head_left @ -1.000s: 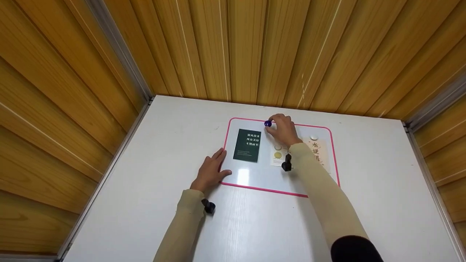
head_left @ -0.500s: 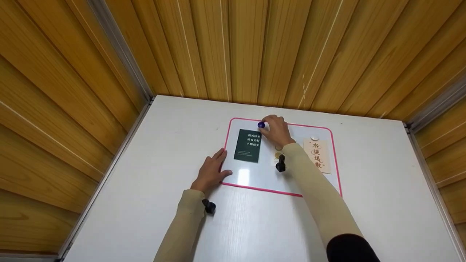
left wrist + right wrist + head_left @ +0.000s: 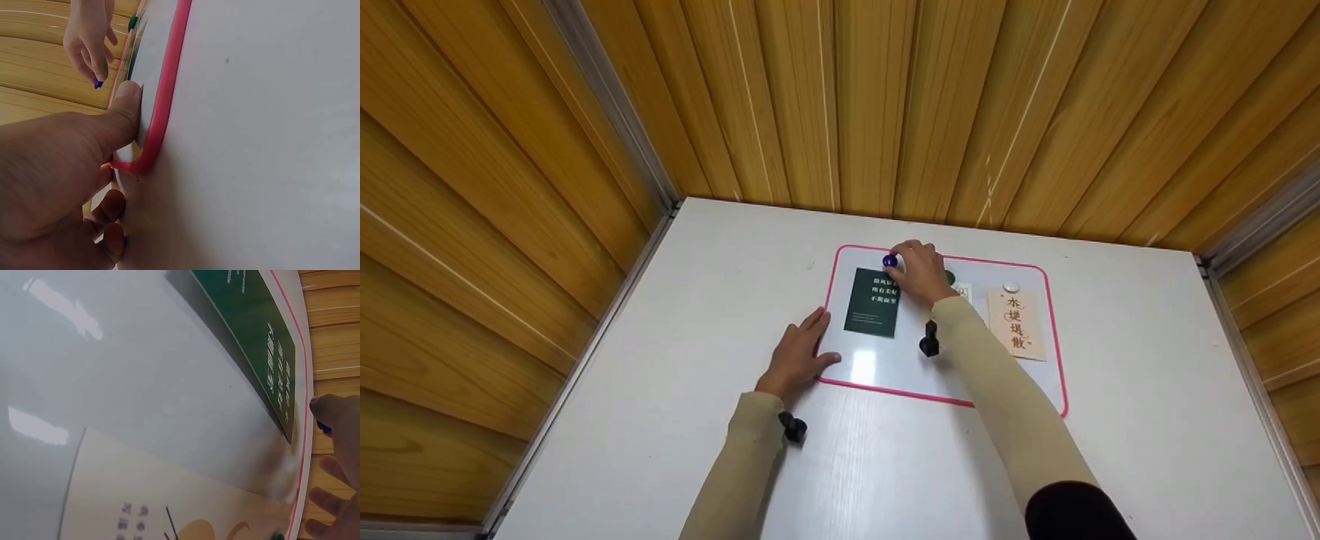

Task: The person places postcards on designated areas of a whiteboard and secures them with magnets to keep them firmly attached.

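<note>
A small whiteboard with a pink rim (image 3: 900, 392) lies on the white table. My right hand (image 3: 922, 271) pinches a dark blue round magnet (image 3: 889, 260) between thumb and index finger, at the top right corner of a dark green card (image 3: 871, 304). In the right wrist view that card stands partly raised off the board, and the blue magnet (image 3: 324, 428) shows at the fingertips. My left hand (image 3: 796, 352) rests at the board's left edge, fingers along the outside and thumb (image 3: 126, 107) over the rim onto the board.
A beige card (image 3: 1017, 322) under a white magnet (image 3: 1011, 287) is on the board's right side. A green magnet (image 3: 950, 277) sits at the top of a white card (image 3: 964, 292), mostly hidden by my right arm. Wooden-slat walls (image 3: 862, 105) enclose the table (image 3: 607, 420).
My right hand has moved left along the board's top with the blue magnet, reaching the green card's corner. The green magnet and the beige card have come into view. My left hand stays put.
</note>
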{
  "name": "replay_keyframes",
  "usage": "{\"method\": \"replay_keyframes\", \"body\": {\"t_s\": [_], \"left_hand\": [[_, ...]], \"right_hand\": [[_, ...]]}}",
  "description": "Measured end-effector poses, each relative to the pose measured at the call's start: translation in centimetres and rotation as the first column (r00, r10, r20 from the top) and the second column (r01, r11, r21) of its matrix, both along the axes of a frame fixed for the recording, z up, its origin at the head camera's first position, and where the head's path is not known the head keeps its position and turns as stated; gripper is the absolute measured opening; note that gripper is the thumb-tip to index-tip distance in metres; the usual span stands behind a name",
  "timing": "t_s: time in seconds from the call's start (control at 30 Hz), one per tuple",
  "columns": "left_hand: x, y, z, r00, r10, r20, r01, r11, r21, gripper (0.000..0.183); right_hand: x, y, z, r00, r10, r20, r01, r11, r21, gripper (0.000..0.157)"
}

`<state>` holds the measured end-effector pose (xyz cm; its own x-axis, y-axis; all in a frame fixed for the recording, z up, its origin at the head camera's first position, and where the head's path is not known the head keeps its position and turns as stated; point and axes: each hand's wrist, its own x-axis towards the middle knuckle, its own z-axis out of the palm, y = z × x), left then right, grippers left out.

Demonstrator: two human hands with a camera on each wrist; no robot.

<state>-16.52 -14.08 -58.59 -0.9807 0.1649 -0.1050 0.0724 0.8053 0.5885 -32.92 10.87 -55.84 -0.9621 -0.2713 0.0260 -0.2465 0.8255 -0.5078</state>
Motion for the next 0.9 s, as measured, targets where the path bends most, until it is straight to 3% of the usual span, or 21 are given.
{"method": "replay_keyframes", "body": {"t_s": [0.9], "left_hand": [[0.1, -0.2, 0.2, 1.0, -0.014, -0.006, 0.015, 1.0, 0.022, 0.085]], "right_hand": [[-0.1, -2.6, -0.5, 0.999, 0.031, 0.005, -0.032, 0.989, 0.144, 0.041]]}}
